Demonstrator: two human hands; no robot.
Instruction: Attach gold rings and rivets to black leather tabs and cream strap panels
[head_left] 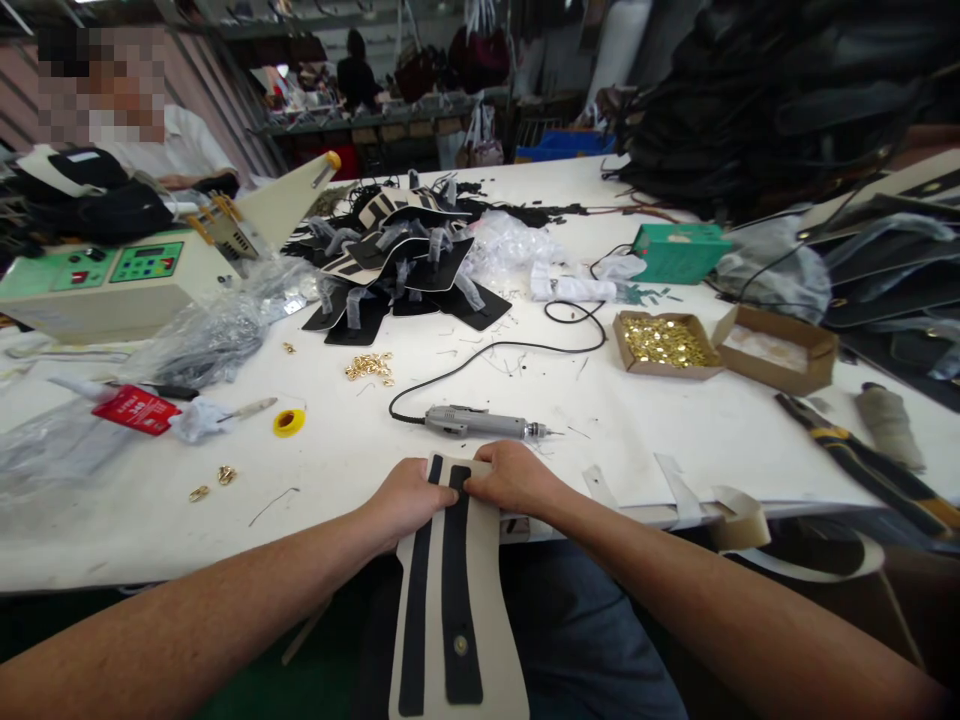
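Note:
A cream panel (495, 610) with two black strips lies between my hands at the table's front edge, its lower part hanging over my lap. Near the bottom of the wider strip sits a round metal fastener (460, 645). My left hand (409, 497) grips the panel's upper left edge, thumb pressed on the strips. The upper right edge is in my right hand (517, 478), its thumb on the wider black strip. My other fingers are hidden under the panel. Just beyond my hands a grey electric screwdriver (480, 422) rests on the white table.
Cardboard boxes hold gold metal pieces (666, 342) at right, near pliers (870, 460). Gold rings (369, 368), yellow tape (289, 422) and a red-labelled tube (135, 410) lie left. Black panels (405, 270) are piled behind. A person (180, 145) sits beside a machine (120, 280).

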